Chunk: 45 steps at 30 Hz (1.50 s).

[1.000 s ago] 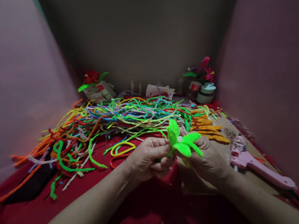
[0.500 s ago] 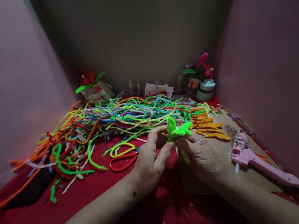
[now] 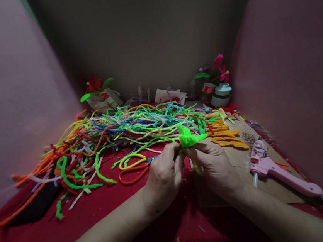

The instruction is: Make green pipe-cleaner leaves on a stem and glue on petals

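Observation:
A bright green pipe-cleaner leaf piece (image 3: 190, 137) with several pointed lobes stands up between my two hands. My left hand (image 3: 164, 171) is closed, thumb and forefinger pinching the base of the piece from the left. From the other side my right hand (image 3: 213, 161) grips that same base, its fingers curled. Part of a dull yellow-green strip (image 3: 197, 168) shows below the right hand's fingers. Just left of my left hand lie scissors (image 3: 134, 170) with one yellow and one red handle; their blades run partly behind the hand.
A heap of colourful pipe cleaners (image 3: 138, 123) spreads behind the hands and leftward. On the cardboard (image 3: 236, 166) at right are orange-yellow petals (image 3: 227, 138) and a pink glue gun (image 3: 284, 179). A jar (image 3: 222, 94), a white box (image 3: 112, 98) and pipe-cleaner flowers (image 3: 220, 67) stand at the back.
My left fingers have dropped slightly and closed round the base of the green piece. Its lobes have turned and now bunch more closely together. The right hand has barely shifted.

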Each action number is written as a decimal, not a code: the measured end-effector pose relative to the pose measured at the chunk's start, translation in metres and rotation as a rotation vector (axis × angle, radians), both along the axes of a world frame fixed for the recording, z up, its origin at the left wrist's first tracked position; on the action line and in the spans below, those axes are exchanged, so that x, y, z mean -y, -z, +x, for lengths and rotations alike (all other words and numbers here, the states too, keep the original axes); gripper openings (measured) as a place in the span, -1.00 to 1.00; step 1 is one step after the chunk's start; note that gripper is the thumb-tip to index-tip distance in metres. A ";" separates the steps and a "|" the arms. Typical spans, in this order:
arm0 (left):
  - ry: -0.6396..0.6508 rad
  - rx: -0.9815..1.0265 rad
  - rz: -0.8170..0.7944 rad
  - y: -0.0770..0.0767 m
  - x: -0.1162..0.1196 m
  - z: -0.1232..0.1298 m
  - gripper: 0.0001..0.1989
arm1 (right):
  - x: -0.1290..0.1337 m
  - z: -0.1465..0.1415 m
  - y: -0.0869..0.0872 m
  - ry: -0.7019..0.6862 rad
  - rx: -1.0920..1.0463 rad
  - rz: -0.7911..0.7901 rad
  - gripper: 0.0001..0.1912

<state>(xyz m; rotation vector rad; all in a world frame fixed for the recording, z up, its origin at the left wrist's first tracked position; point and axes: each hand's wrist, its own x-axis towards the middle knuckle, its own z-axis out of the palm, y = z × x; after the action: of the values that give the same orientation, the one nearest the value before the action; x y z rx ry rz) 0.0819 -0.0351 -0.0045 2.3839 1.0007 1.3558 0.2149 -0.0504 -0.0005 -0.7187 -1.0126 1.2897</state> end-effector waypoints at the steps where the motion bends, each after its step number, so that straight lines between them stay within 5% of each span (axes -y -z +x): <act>1: 0.022 0.042 -0.086 -0.002 0.001 0.000 -0.86 | 0.001 0.000 -0.001 0.011 0.031 0.011 -0.81; 6: 0.180 0.317 -0.600 -0.016 0.003 0.000 -0.91 | 0.001 0.003 -0.004 0.083 0.191 0.030 -0.83; 10: 0.290 0.519 -0.812 -0.025 0.002 0.000 -0.89 | 0.002 0.008 -0.005 0.147 0.371 0.073 -0.88; 19: 0.392 0.667 -0.965 -0.022 0.001 -0.001 -0.90 | -0.001 0.014 -0.004 0.251 0.531 0.256 -0.94; 24: 0.474 0.739 -1.028 -0.024 -0.001 -0.001 -0.91 | -0.001 0.013 -0.006 0.244 0.489 0.150 -0.93; 33: 0.675 0.807 -1.310 -0.021 -0.009 -0.006 -0.97 | -0.006 0.006 -0.004 -0.106 -0.015 -0.115 -0.77; 38: 0.796 0.750 -1.467 -0.018 -0.015 -0.008 -0.94 | -0.006 0.005 -0.002 -0.151 -0.100 -0.175 -0.78; 45: 0.531 0.739 -1.278 -0.020 -0.010 -0.002 -0.91 | -0.008 -0.001 0.003 -0.097 -0.106 -0.130 -0.81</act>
<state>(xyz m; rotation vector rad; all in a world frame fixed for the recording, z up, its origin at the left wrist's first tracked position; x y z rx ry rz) 0.0799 -0.0246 0.0155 0.9517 0.5987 0.8121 0.2140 -0.0420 -0.0031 -0.6990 -0.8932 1.4727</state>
